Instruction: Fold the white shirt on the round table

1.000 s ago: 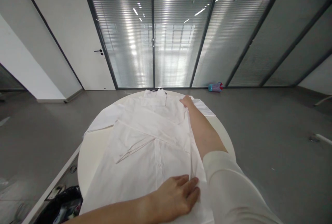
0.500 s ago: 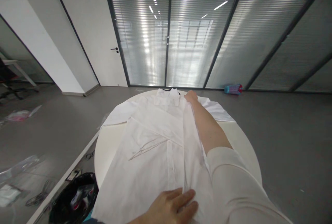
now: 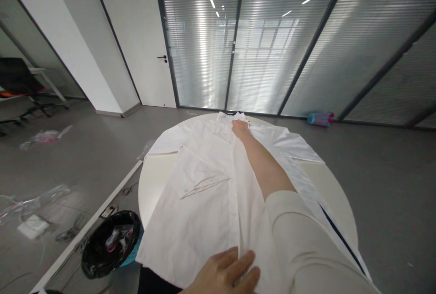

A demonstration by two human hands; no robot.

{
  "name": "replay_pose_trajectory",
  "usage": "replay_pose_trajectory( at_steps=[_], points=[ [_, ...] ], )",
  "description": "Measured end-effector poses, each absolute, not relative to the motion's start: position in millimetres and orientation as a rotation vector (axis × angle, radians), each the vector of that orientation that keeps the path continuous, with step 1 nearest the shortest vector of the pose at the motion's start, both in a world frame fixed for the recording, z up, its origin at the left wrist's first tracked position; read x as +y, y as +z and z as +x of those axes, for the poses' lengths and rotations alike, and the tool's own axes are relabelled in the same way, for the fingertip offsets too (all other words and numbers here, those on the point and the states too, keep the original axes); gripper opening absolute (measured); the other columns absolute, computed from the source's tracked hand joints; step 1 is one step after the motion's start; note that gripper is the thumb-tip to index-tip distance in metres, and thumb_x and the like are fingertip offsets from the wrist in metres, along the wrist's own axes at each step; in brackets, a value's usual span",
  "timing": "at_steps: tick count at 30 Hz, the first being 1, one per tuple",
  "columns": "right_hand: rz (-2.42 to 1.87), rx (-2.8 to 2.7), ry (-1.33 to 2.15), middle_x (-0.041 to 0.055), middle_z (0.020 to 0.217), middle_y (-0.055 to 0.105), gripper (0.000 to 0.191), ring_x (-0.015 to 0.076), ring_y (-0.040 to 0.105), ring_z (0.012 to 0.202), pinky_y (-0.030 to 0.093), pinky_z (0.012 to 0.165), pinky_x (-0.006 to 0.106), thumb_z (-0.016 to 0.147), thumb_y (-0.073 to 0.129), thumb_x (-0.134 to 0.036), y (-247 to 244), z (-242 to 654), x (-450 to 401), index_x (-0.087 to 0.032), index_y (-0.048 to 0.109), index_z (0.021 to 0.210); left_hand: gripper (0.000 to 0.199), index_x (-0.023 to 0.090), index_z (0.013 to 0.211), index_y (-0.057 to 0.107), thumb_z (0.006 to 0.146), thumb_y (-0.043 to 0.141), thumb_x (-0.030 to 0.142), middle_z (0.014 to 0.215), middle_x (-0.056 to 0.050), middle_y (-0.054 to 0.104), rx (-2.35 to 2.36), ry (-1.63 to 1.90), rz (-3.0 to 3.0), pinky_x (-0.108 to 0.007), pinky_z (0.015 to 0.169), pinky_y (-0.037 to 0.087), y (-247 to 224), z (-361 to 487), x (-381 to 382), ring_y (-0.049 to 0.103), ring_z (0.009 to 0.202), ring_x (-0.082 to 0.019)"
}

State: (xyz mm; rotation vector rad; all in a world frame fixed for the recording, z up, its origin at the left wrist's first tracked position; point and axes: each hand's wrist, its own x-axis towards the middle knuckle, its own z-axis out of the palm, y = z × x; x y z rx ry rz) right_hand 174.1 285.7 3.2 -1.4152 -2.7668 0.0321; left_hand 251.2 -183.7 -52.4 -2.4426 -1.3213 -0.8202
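Note:
A white long-sleeved shirt is spread front side up on a round cream table, its collar at the far edge. Creases fan out across its chest, and a button strip runs down the middle. By the collar, my right hand is closed on the cloth, the arm reaching across the shirt's right side. Close to the hem, my left hand pinches the front edge of the shirt beside the button strip. Its lower part is cut off by the frame.
A bin with a black liner stands left of the table, holding some waste. Cables, a white box and plastic wrapping lie on the floor. Behind are a glass partition and a door; a blue-pink bundle lies there.
My right hand has moved left along the collar, bringing the shirt's front edge toward the middle. More white cloth and a dark line now show at right. The view has shifted left.

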Motion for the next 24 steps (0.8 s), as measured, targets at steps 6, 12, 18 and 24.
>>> replay_pose_trajectory(
  at_steps=[6, 12, 18, 24],
  points=[
    [-1.396, -2.723, -0.037, 0.0241, 0.128, 0.062, 0.039, 0.0304, 0.057, 0.119, 0.042, 0.096, 0.038, 0.094, 0.041, -0.012, -3, 171, 279, -0.007, 0.061, 0.128, 0.023, 0.015, 0.113, 0.064, 0.101, 0.046, 0.024, 0.115, -0.012, 0.072, -1.363, -0.850, -2.357, -0.037, 0.092, 0.058, -68, 254, -188, 0.071, 0.084, -0.018],
    [-1.401, -2.692, -0.029, 0.0220, 0.128, 0.061, 0.038, 0.0290, 0.058, 0.117, 0.043, 0.094, 0.036, 0.096, 0.040, -0.014, -5, 174, 274, -0.009, 0.060, 0.129, 0.020, 0.020, 0.110, 0.066, 0.099, 0.052, 0.029, 0.117, -0.007, 0.072, -1.386, -0.841, -2.253, -0.051, 0.103, 0.051, -89, 255, -191, 0.071, 0.094, -0.022],
    [-1.428, -2.649, 0.006, 0.0223, 0.129, 0.061, 0.039, 0.0297, 0.058, 0.117, 0.043, 0.093, 0.037, 0.097, 0.040, -0.015, -6, 175, 272, -0.011, 0.061, 0.129, 0.029, 0.024, 0.119, 0.066, 0.100, 0.050, 0.038, 0.124, -0.007, 0.070, -1.442, -0.740, -2.252, -0.048, 0.105, 0.049, -77, 243, -200, 0.069, 0.108, -0.024],
    [-1.445, -2.642, 0.047, 0.0237, 0.129, 0.061, 0.041, 0.0300, 0.059, 0.116, 0.044, 0.094, 0.038, 0.096, 0.038, -0.013, -9, 173, 272, -0.009, 0.059, 0.131, 0.027, 0.023, 0.119, 0.066, 0.102, 0.048, 0.031, 0.125, -0.003, 0.070, -1.442, -0.714, -2.255, -0.047, 0.105, 0.050, -71, 240, -203, 0.067, 0.111, -0.024]
  ],
)
